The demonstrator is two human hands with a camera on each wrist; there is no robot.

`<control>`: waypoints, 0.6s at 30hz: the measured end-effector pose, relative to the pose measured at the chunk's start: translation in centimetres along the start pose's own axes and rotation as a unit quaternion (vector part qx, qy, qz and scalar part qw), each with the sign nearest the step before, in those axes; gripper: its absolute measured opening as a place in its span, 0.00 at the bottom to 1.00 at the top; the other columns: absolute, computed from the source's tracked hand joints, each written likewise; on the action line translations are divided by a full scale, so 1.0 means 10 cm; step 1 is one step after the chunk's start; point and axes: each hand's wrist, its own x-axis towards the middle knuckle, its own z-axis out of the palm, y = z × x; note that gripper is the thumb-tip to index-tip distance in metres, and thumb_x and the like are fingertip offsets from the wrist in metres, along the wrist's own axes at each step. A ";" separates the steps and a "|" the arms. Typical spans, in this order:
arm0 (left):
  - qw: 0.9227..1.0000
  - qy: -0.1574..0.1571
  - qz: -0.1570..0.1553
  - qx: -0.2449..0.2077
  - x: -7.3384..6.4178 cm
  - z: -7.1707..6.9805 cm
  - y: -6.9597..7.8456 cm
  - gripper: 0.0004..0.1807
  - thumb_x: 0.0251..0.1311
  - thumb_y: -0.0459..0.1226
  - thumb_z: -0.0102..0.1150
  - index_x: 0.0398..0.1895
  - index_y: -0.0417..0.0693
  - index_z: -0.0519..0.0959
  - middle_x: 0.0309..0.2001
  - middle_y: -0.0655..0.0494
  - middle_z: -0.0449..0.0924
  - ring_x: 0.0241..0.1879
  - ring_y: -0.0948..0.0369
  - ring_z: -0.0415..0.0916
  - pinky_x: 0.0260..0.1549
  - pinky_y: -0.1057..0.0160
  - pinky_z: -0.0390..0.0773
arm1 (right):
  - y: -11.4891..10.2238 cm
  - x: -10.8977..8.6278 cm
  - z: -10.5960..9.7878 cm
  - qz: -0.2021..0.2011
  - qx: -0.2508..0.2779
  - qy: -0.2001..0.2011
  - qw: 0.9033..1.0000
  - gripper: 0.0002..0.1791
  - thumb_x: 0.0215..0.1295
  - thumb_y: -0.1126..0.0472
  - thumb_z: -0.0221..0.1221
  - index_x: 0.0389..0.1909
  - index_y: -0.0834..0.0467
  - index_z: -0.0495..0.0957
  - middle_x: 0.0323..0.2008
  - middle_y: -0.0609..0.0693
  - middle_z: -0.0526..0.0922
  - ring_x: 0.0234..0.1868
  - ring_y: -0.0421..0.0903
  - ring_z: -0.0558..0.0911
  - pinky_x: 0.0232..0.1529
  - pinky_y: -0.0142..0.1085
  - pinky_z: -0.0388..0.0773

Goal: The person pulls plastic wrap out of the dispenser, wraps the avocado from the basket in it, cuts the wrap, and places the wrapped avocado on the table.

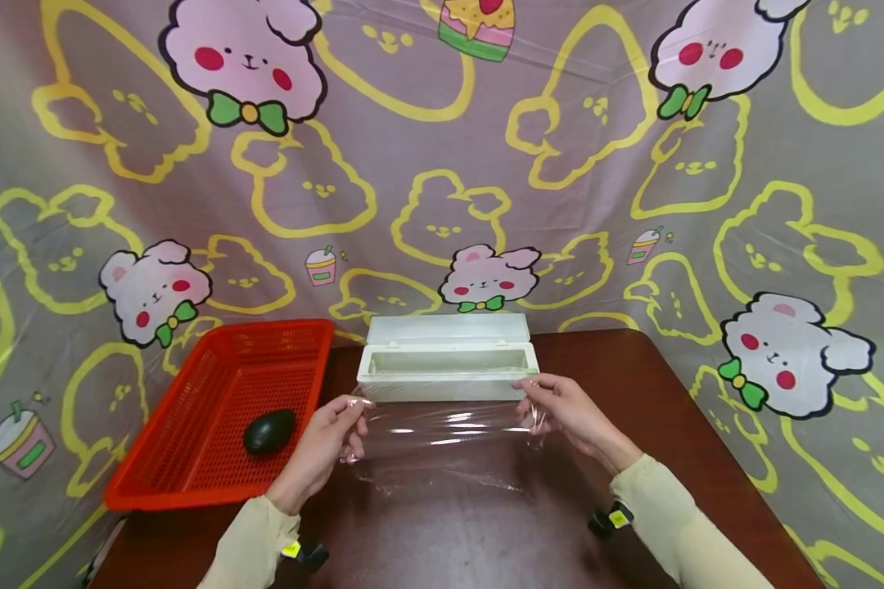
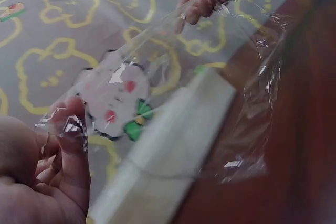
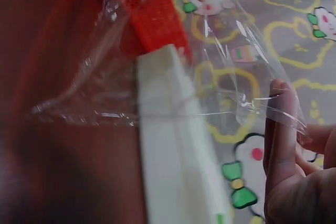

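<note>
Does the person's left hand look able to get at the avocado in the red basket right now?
Probably not yet: the left hand pinches the plastic wrap. Once freed, it likely could, since the avocado lies nearby in the open basket, uncovered.

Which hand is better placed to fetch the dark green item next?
Probably the left hand: it is nearer the red basket and the dark green item, while the right hand is across the clear film. Both hands hold that film, so the left would release it first.
</note>
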 end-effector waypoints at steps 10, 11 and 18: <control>0.997 -0.055 -0.043 0.023 -0.20 0.02 -0.59 0.17 0.79 0.38 0.50 0.59 0.32 0.72 0.28 0.56 0.76 0.15 0.64 0.74 0.16 0.69 0.74 | 0.58 -0.12 0.06 0.054 -0.004 -0.079 0.995 0.25 0.80 0.56 0.54 0.62 0.75 0.72 0.35 0.51 0.86 0.33 0.45 0.88 0.35 0.39 0.88; 0.997 -0.058 -0.047 0.023 -0.21 0.02 -0.62 0.16 0.79 0.38 0.51 0.58 0.32 0.71 0.27 0.56 0.76 0.16 0.65 0.74 0.16 0.70 0.75 | 0.62 -0.12 0.07 0.060 -0.003 -0.081 0.995 0.24 0.80 0.56 0.54 0.61 0.75 0.72 0.36 0.52 0.86 0.33 0.45 0.88 0.34 0.39 0.88; 0.996 -0.049 -0.057 0.055 -0.21 0.01 -0.70 0.17 0.77 0.41 0.53 0.53 0.32 0.73 0.27 0.55 0.78 0.18 0.63 0.76 0.19 0.68 0.79 | 0.77 -0.11 0.04 0.070 -0.025 -0.091 0.993 0.24 0.79 0.57 0.55 0.61 0.76 0.72 0.41 0.57 0.87 0.39 0.48 0.90 0.40 0.40 0.88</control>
